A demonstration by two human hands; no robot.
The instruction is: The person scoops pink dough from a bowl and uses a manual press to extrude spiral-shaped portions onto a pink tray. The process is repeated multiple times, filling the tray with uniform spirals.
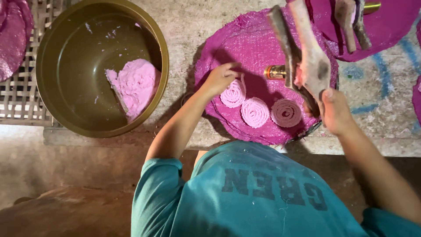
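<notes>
left hand (220, 79) pinches the end of the left dough coil (233, 94); right hand (335, 112) grips the wooden press (307, 57), raised over the mat (254, 39). three coils sit in a row nr the mat's front edge. best to keep the press steady & tuck the end w/o squashing the rings. rough stone desk (197, 22), bowl (57, 66) w/ pink dough at its left; dim earthen floor below.
</notes>
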